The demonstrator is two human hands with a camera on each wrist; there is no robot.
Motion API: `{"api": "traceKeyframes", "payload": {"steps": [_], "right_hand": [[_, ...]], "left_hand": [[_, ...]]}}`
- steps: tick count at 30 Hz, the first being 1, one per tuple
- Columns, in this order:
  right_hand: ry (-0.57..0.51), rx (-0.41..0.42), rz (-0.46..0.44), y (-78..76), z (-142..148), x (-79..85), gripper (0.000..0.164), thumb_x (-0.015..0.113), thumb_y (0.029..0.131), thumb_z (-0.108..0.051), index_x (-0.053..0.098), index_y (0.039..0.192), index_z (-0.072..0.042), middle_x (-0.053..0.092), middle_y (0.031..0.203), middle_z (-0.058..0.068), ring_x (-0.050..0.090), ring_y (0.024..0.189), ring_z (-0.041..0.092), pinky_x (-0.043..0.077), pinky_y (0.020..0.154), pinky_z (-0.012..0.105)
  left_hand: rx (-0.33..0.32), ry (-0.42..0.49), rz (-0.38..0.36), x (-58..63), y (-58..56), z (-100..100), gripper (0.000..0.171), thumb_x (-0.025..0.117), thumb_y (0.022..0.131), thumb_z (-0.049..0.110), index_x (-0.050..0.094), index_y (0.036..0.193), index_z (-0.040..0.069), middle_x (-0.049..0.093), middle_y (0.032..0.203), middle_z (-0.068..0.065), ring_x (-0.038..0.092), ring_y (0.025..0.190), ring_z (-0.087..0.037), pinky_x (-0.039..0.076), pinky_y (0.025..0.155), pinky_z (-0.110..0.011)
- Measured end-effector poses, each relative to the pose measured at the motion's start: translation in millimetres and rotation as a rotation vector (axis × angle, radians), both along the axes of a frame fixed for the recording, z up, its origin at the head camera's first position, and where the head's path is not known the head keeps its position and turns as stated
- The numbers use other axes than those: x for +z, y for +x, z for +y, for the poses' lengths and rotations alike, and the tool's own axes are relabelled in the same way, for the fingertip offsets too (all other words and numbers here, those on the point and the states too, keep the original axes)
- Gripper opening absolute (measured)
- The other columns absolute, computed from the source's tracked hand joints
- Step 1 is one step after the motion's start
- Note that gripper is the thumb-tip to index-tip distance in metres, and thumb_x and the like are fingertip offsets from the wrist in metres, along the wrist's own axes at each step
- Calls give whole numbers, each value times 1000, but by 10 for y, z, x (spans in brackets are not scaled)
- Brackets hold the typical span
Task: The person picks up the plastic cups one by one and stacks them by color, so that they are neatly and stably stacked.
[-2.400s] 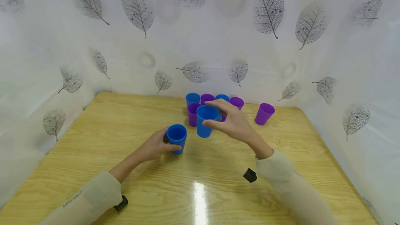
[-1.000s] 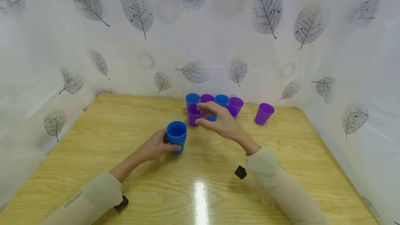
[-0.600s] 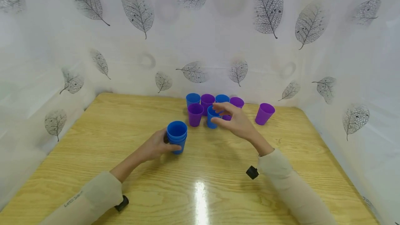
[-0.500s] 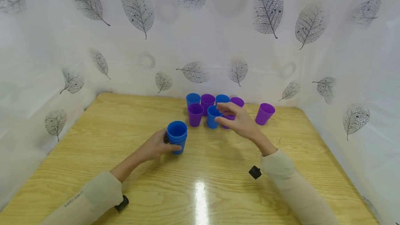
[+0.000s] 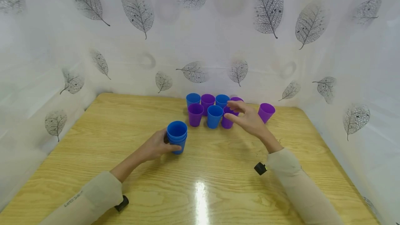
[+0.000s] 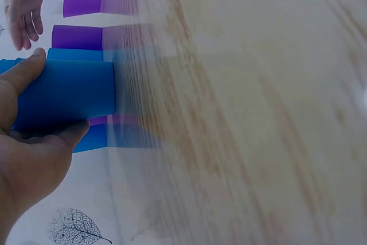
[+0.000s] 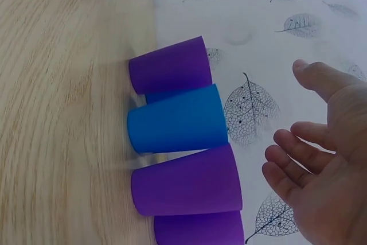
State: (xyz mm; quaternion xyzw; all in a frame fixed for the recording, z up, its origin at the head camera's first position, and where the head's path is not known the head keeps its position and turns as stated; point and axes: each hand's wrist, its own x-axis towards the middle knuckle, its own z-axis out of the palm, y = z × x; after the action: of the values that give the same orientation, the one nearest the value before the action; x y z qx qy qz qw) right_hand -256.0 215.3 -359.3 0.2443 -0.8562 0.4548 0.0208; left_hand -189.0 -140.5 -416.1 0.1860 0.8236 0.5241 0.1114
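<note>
My left hand grips a stack of nested blue cups, its thumb across the front; in the left wrist view the hand curls round the blue stack. Empty and with fingers spread, my right hand hovers over the right end of a cup group, overlapping the front purple cup in the head view. Left of that purple cup stand a blue cup and another purple cup. The right wrist view has the relaxed right hand beside the rims of the standing cups.
Behind the front row stand a blue cup, a purple cup, a blue cup and a purple cup. A lone purple cup stands farther right. Leaf-patterned white cloth encloses the wooden table.
The blue cup that the right hand held has joined the stack in the left hand. Empty, the right hand has since moved right along the front row. The left hand stays put.
</note>
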Motion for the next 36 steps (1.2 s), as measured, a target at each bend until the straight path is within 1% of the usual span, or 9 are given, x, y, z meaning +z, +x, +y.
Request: {"api": "traceKeyframes", "payload": {"steps": [3, 5, 10, 12, 18, 23, 26, 32, 36], "right_hand": [[15, -12, -1, -42, -1, -27, 58, 75, 97, -23, 54, 145, 3, 58, 143, 22, 54, 131, 41, 42, 110, 63], [28, -21, 13, -74, -17, -50, 59, 75, 97, -22, 54, 144, 5, 59, 142, 24, 55, 130, 43, 43, 110, 61], [77, -42, 77, -153, -90, -102, 59, 78, 94, -20, 56, 140, 10, 60, 140, 25, 57, 129, 43, 46, 110, 54], [107, -48, 100, -185, -122, -120, 59, 78, 94, -19, 56, 140, 10, 60, 139, 25, 57, 129, 42, 45, 111, 53], [204, -46, 140, -261, -210, -160, 62, 78, 94, -25, 56, 140, 10, 57, 143, 26, 50, 136, 43, 38, 116, 57], [242, -14, 246, -331, -269, -212, 59, 79, 92, -22, 59, 134, 13, 60, 136, 30, 53, 130, 46, 41, 113, 58], [271, -12, 298, -367, -296, -243, 57, 79, 92, -22, 60, 132, 14, 63, 132, 29, 55, 126, 46, 42, 111, 58], [340, -39, 343, -359, -335, -261, 58, 79, 91, -30, 63, 130, 11, 66, 130, 26, 55, 126, 47, 38, 111, 62], [395, -56, 365, -348, -349, -272, 60, 79, 91, -34, 65, 130, 9, 67, 129, 25, 53, 125, 47, 38, 110, 64]], "left_hand": [[2, -4, 1, 6, 2, 0, 68, 79, 93, 12, 43, 147, -8, 61, 136, -24, 58, 127, -41, 46, 109, -57], [3, -7, -1, 10, 3, 0, 69, 79, 93, 12, 43, 147, -8, 60, 136, -23, 57, 128, -41, 46, 109, -57], [8, -13, -5, 10, 3, -5, 69, 79, 93, 13, 43, 148, -8, 60, 137, -23, 57, 128, -42, 46, 110, -58], [11, -16, -6, 5, 2, -8, 69, 79, 93, 13, 43, 148, -8, 60, 137, -23, 57, 128, -41, 46, 110, -58], [16, -19, -15, 5, 12, -9, 70, 80, 93, 14, 43, 148, -8, 60, 137, -24, 57, 128, -42, 46, 110, -58], [20, -21, -17, 12, 16, -9, 71, 80, 93, 13, 42, 148, -8, 60, 137, -24, 57, 129, -42, 46, 110, -58], [17, -21, -15, 10, 13, -8, 70, 79, 93, 14, 42, 148, -7, 60, 138, -24, 57, 129, -42, 46, 110, -58], [9, -12, -15, 5, 8, 1, 69, 79, 93, 14, 43, 148, -7, 59, 138, -23, 57, 128, -41, 46, 109, -57], [9, -10, -15, 7, 6, 5, 69, 79, 93, 13, 42, 148, -7, 59, 138, -24, 57, 129, -42, 46, 110, -57]]}}
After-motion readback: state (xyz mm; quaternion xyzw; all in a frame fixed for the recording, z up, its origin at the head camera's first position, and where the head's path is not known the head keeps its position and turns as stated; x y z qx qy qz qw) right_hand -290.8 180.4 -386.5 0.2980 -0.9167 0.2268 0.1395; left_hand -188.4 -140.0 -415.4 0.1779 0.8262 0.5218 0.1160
